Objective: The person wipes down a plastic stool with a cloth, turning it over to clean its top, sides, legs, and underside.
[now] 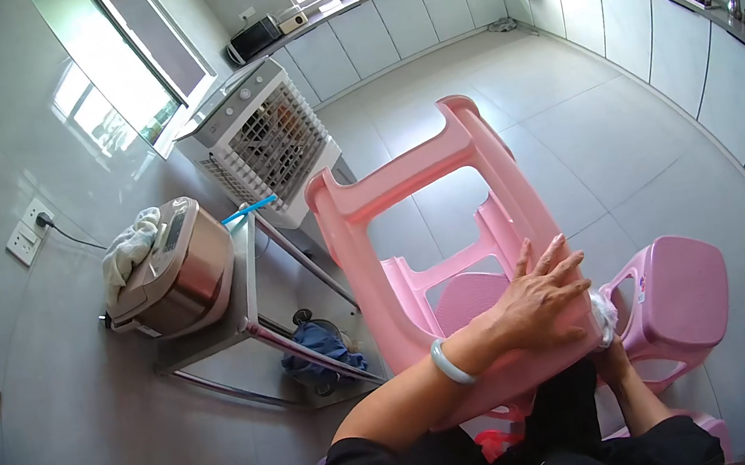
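A pink plastic stool [404, 185] is tilted in front of me, its legs pointing up and away. My left hand [537, 305], a pale bangle on its wrist, lies on the stool's near right side with the fingers spread. Low on the right, my right hand [612, 358] presses a white cloth [605, 316] against the stool's outer side. The stool's edge hides part of that hand. Through the frame of the stool, another pink stool seat [470, 301] shows below.
Another pink stool [687, 292] stands on the floor at my right. To the left, a rice cooker [175, 272] with a cloth on its lid sits on a metal-legged stand [259, 324]. An air cooler [266, 137] is behind it. Cabinets [396, 29] line the far walls.
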A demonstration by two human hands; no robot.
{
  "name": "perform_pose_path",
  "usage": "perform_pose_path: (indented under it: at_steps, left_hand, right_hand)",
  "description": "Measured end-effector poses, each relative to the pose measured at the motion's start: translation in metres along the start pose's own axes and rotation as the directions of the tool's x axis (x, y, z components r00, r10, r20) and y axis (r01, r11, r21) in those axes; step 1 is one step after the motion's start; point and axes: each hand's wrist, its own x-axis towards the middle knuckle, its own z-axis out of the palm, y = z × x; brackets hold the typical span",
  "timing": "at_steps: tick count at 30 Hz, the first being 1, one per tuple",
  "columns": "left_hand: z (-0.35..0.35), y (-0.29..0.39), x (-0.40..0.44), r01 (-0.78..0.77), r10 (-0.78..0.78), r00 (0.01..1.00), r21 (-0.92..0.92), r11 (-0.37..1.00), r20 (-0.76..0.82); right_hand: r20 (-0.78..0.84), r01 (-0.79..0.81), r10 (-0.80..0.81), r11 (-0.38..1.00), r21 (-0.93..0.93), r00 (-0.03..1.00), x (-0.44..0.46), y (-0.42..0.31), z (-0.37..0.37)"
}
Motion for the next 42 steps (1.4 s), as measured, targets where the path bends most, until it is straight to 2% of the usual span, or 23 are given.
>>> perform_pose_path:
  at_steps: [1, 2, 3, 4, 6, 8, 9, 12, 13, 16, 17, 18, 19, 22, 25, 29, 30, 32, 34, 36, 37, 40, 42]
  left_hand:
    - [0.000, 0.000, 0.000, 0.001, -0.001, 1.000, -0.001, 1.000, 0.011]
    - [-0.001, -0.001, 0.001, 0.002, -0.002, 1.000, -0.002, 1.000, 0.020]
    - [-0.002, -0.001, 0.001, 0.004, -0.004, 1.000, -0.002, 1.000, 0.028]
    - [-0.002, -0.001, 0.002, 0.021, -0.020, 0.999, -0.021, 1.000, 0.037]
    - [-0.002, -0.002, 0.005, 0.059, -0.056, 0.997, -0.056, 0.997, 0.055]
    - [0.001, -0.007, 0.006, 0.072, -0.074, 0.997, -0.165, 0.984, -0.003]
    - [0.003, -0.010, 0.006, 0.075, -0.084, 0.996, -0.220, 0.973, -0.030]
    - [0.002, -0.017, 0.010, 0.072, -0.127, 0.986, -0.415, 0.907, -0.107]
    - [-0.007, -0.015, 0.008, 0.028, -0.110, 0.982, -0.452, 0.892, -0.156]
    - [-0.008, -0.033, 0.012, 0.061, -0.268, 0.932, -0.625, 0.779, -0.243]
    - [-0.017, -0.034, 0.008, 0.029, -0.301, 0.916, -0.704, 0.709, -0.266]
    - [-0.017, -0.043, 0.006, -0.084, -0.239, 0.888, -0.649, 0.756, -0.392]
    - [-0.017, -0.053, 0.007, -0.103, -0.289, 0.872, -0.726, 0.680, -0.395]
    - [-0.019, -0.064, 0.006, -0.109, -0.425, 0.836, -0.865, 0.490, -0.346]
    - [-0.026, -0.063, -0.006, -0.028, -0.533, 0.812, -0.930, 0.367, -0.235]
    - [-0.024, -0.067, -0.015, 0.010, -0.605, 0.772, -0.949, 0.316, -0.193]
    - [-0.024, -0.065, -0.015, 0.012, -0.611, 0.765, -0.945, 0.327, -0.202]
    - [-0.024, -0.067, -0.011, 0.009, -0.621, 0.755, -0.944, 0.329, -0.209]
    - [-0.021, -0.073, -0.008, 0.008, -0.630, 0.750, -0.950, 0.313, -0.201]
    - [-0.024, -0.070, -0.009, 0.008, -0.636, 0.747, -0.954, 0.300, -0.194]
    - [-0.026, -0.068, -0.009, 0.009, -0.639, 0.745, -0.956, 0.295, -0.190]
    - [-0.030, -0.067, -0.010, 0.010, -0.650, 0.743, -0.969, 0.246, -0.158]
    - [-0.027, -0.070, -0.010, 0.002, -0.652, 0.738, -0.966, 0.257, -0.172]
  right_hand:
    - [-0.003, 0.078, -0.078, 0.997, -0.010, 0.997, -0.012, -0.004, 0.008]
    - [-0.016, 0.177, -0.197, 0.911, -0.373, 0.980, -0.022, -0.006, 0.007]
    - [0.016, 0.237, -0.310, 0.690, -0.684, 0.951, -0.034, -0.005, 0.005]
    - [0.089, 0.248, -0.399, 0.368, -0.896, 0.912, -0.043, -0.007, 0.005]
    - [-0.027, 0.345, -0.442, 0.735, -0.583, 0.896, -0.055, -0.021, 0.055]
    - [-0.102, 0.372, -0.386, 0.918, -0.137, 0.917, -0.059, -0.032, 0.088]
    - [-0.067, 0.406, -0.460, 0.836, -0.368, 0.885, -0.058, -0.036, 0.103]
    - [0.235, 0.414, -0.364, 0.562, -0.716, 0.901, -0.057, -0.056, 0.156]
    - [0.395, 0.493, -0.326, 0.322, -0.808, 0.859, -0.048, -0.056, 0.149]
    - [0.630, 0.631, -0.471, -0.181, -0.754, 0.618, -0.047, -0.046, 0.194]
    - [0.672, 0.644, -0.400, -0.225, -0.731, 0.623, -0.047, -0.038, 0.196]
    - [0.707, 0.656, -0.327, -0.267, -0.706, 0.627, -0.047, -0.027, 0.195]
    - [0.733, 0.668, -0.252, -0.304, -0.680, 0.632, -0.048, -0.018, 0.195]
    - [0.754, 0.731, -0.053, -0.211, -0.649, 0.654, -0.068, -0.002, 0.232]
    - [0.828, 0.808, 0.041, -0.248, -0.534, 0.560, -0.078, 0.004, 0.247]
    - [0.860, 0.836, -0.055, -0.211, -0.507, 0.508, -0.077, -0.015, 0.240]
    - [0.797, 0.808, -0.221, -0.058, -0.587, 0.563, -0.078, -0.022, 0.237]
    - [0.740, 0.759, -0.323, -0.092, -0.645, 0.590, -0.070, -0.042, 0.229]
    - [0.624, 0.647, -0.304, -0.031, -0.762, 0.720, -0.059, -0.064, 0.213]
    - [0.530, 0.593, -0.462, -0.011, -0.805, 0.711, -0.041, -0.071, 0.200]
    - [0.487, 0.557, -0.461, 0.018, -0.830, 0.742, -0.032, -0.076, 0.193]
    - [0.434, 0.483, -0.418, 0.013, -0.876, 0.798, -0.022, -0.093, 0.211]
    - [0.508, 0.492, -0.409, -0.154, -0.857, 0.758, -0.014, -0.094, 0.223]
